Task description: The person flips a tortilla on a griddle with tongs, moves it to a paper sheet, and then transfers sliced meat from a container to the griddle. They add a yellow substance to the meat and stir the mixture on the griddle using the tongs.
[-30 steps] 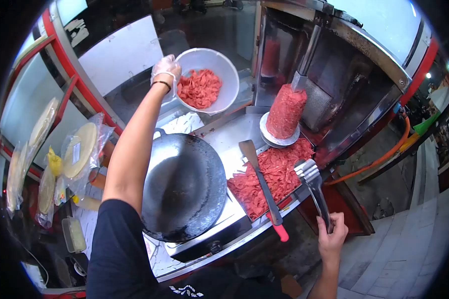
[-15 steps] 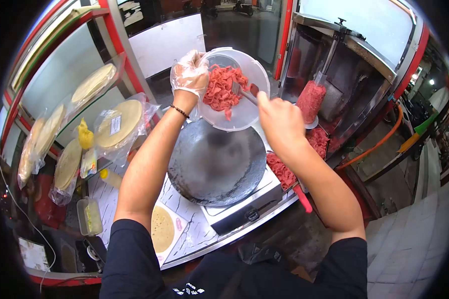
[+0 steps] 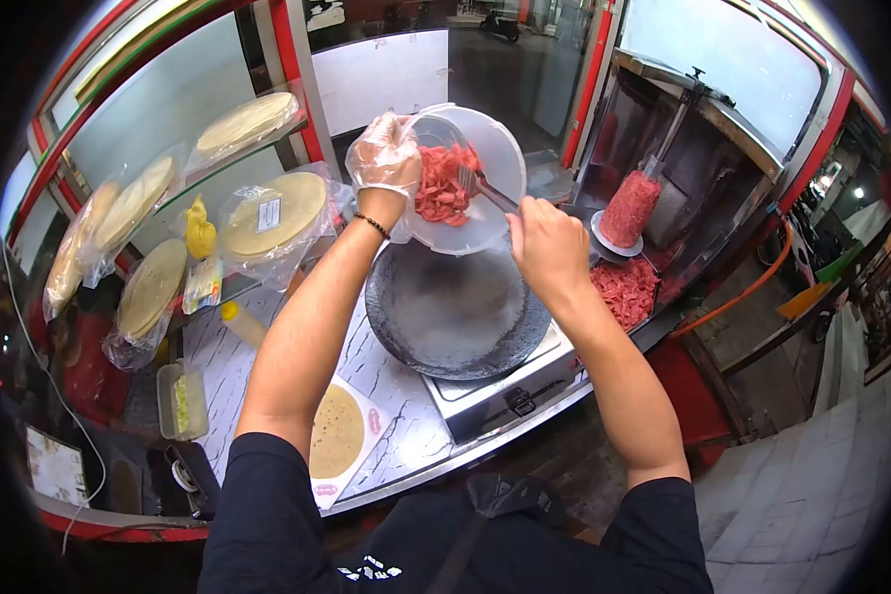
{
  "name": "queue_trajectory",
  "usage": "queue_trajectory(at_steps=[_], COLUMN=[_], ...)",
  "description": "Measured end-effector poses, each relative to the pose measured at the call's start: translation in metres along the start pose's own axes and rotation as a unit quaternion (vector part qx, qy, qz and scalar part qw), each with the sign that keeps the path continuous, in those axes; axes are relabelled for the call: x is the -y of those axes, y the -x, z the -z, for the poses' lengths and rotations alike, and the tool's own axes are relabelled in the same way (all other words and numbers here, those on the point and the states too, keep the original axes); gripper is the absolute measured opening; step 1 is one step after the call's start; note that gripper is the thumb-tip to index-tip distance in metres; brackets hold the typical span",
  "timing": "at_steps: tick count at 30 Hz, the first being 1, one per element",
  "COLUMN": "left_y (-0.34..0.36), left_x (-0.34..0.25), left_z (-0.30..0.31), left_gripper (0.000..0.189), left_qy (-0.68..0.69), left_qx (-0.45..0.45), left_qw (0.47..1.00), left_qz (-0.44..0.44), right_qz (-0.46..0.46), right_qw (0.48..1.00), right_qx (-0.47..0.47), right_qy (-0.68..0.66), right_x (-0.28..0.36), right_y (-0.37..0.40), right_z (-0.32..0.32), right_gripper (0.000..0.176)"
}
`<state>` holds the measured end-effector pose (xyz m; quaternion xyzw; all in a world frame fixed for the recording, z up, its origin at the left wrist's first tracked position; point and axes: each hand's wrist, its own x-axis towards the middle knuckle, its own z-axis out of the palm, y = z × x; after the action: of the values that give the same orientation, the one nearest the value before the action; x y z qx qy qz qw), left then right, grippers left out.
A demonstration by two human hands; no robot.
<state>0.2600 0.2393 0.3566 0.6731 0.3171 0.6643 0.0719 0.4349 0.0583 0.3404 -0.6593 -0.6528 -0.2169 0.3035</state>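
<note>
My left hand point(image 3: 383, 153), in a clear plastic glove, grips the rim of a translucent white tub point(image 3: 502, 158) and holds it tilted over the far edge of a dark round pan point(image 3: 453, 312). Thin strips of reddish-pink meat point(image 3: 445, 188) lie inside the tub. My right hand point(image 3: 552, 247) is closed around the handle of a slotted metal spatula point(image 3: 497, 195), whose head touches the meat. The pan sits on a portable gas stove point(image 3: 510, 396); its dark surface shows no meat.
A meat cone on a vertical spit point(image 3: 630, 210) stands at the right, above more shaved meat point(image 3: 626, 294). One flatbread point(image 3: 337, 433) lies on paper at the left. Bagged flatbreads point(image 3: 277, 215), a yellow-capped bottle point(image 3: 244, 322) and a tub of greens point(image 3: 181, 404) are further left.
The view has turned left, so the surroundings sit further right. Relative to the pan, the tub has shifted slightly left. A red handle seen earlier by my right forearm is now hidden.
</note>
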Motion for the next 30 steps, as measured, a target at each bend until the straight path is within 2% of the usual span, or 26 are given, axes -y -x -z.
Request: queue_trajectory(at_steps=[3, 8, 11, 14, 18, 20, 21, 22, 26, 28, 30], left_y=[-0.004, -0.005, -0.002, 0.0, 0.0, 0.0, -0.002, -0.004, -0.003, -0.001, -0.003], left_x=[0.015, 0.031, 0.041, 0.049, 0.054, 0.052, 0.053, 0.054, 0.045, 0.045, 0.044], left_z=[-0.001, -0.005, -0.012, -0.017, -0.019, -0.019, -0.02, -0.02, -0.023, -0.029, -0.028], left_gripper=[0.013, 0.013, 0.014, 0.015, 0.015, 0.015, 0.015, 0.015, 0.014, 0.014, 0.014], left_qy=[-0.016, -0.055, -0.056, -0.069, -0.081, -0.08, -0.076, -0.074, -0.091, -0.076, -0.065], left_qx=[-0.007, -0.022, -0.016, -0.042, -0.032, -0.035, -0.043, -0.053, -0.052, -0.06, -0.077], left_qw=[1.0, 0.998, 0.998, 0.997, 0.995, 0.996, 0.996, 0.996, 0.994, 0.995, 0.995], left_qz=[0.001, -0.002, 0.025, -0.004, 0.036, 0.027, 0.017, -0.011, 0.011, 0.013, 0.013], right_qz=[0.019, 0.009, -0.007, 0.021, 0.002, 0.011, 0.012, 0.01, -0.005, -0.02, -0.027], right_qw=[0.999, 0.996, 0.991, 0.985, 0.987, 0.976, 0.976, 0.982, 0.993, 0.995, 0.994], right_qx=[-0.017, 0.012, 0.074, 0.151, 0.138, 0.205, 0.205, 0.154, 0.028, 0.064, 0.098], right_qy=[-0.036, -0.089, -0.112, -0.083, -0.079, -0.077, -0.077, -0.105, -0.116, -0.07, -0.026], right_x=[-0.006, -0.027, -0.041, -0.058, -0.061, -0.068, -0.068, -0.065, -0.049, -0.042, -0.039], right_y=[0.022, 0.07, 0.095, 0.11, 0.107, 0.107, 0.102, 0.094, 0.051, 0.041, 0.042], right_z=[0.018, 0.047, 0.048, 0.037, 0.045, 0.043, 0.044, 0.045, 0.016, -0.025, -0.035], right_gripper=[0.02, 0.02, 0.021, 0.019, 0.019, 0.019, 0.019, 0.019, 0.02, 0.021, 0.021])
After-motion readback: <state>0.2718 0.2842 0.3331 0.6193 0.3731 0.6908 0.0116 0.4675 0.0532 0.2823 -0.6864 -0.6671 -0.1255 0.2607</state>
